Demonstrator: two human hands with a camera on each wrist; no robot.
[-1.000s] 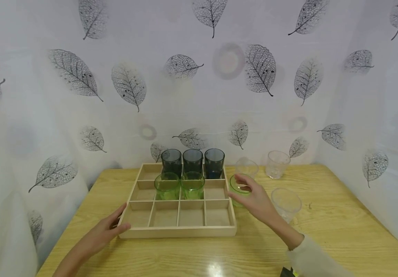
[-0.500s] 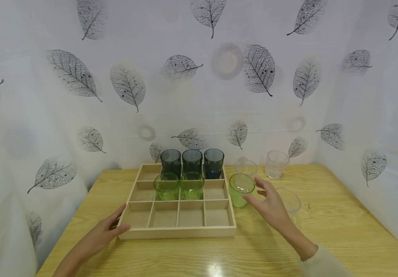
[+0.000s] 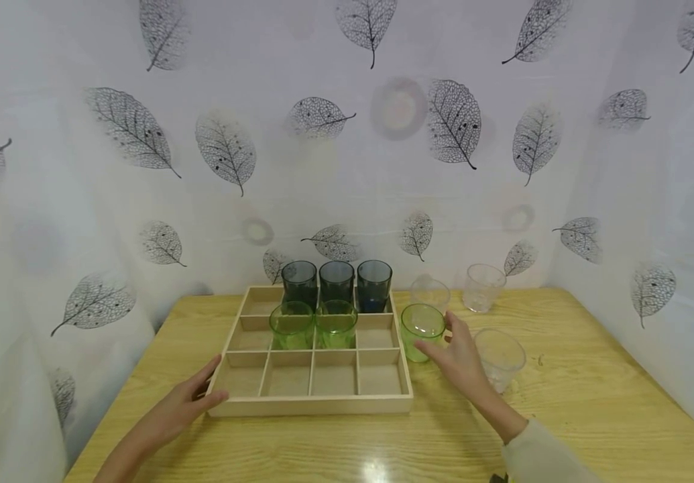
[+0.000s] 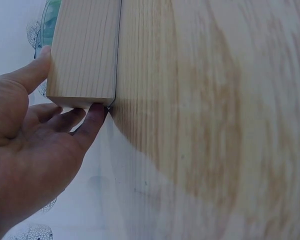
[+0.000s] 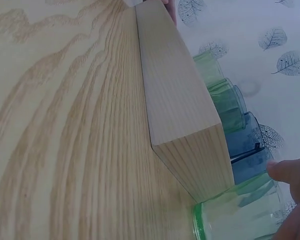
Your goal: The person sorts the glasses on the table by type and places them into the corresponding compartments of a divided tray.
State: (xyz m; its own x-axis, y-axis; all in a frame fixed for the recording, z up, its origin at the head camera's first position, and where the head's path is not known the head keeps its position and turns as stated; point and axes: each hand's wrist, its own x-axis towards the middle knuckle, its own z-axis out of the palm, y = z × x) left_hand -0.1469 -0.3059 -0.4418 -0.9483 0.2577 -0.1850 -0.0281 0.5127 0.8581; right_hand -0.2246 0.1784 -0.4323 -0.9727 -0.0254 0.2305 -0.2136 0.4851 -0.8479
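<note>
A pale wooden tray (image 3: 310,406) divided into compartments lies on the table. My left hand (image 3: 171,409) holds its front left corner, the thumb on the front edge and the fingers against the side, as the left wrist view (image 4: 45,120) of that hand shows. To the right of the tray stands a green glass (image 3: 422,332), upright on the table. Around its right side is my right hand (image 3: 464,362), thumb in front and fingers spread behind. In the right wrist view the thumb (image 5: 290,172) is extended beside the glass (image 5: 235,215); a firm hold cannot be seen.
Three dark blue glasses (image 3: 336,285) stand in the tray's back row, two green glasses (image 3: 292,327) in its middle row. Three clear glasses stand at the right: one (image 3: 500,359) close behind my right wrist, one (image 3: 484,287) and another (image 3: 430,293) farther back. A leaf-patterned curtain (image 3: 322,168) hangs behind.
My right hand has moved from over the green glass to its right side, then slightly left, closer around it. The left hand, tray and glasses stay put.
</note>
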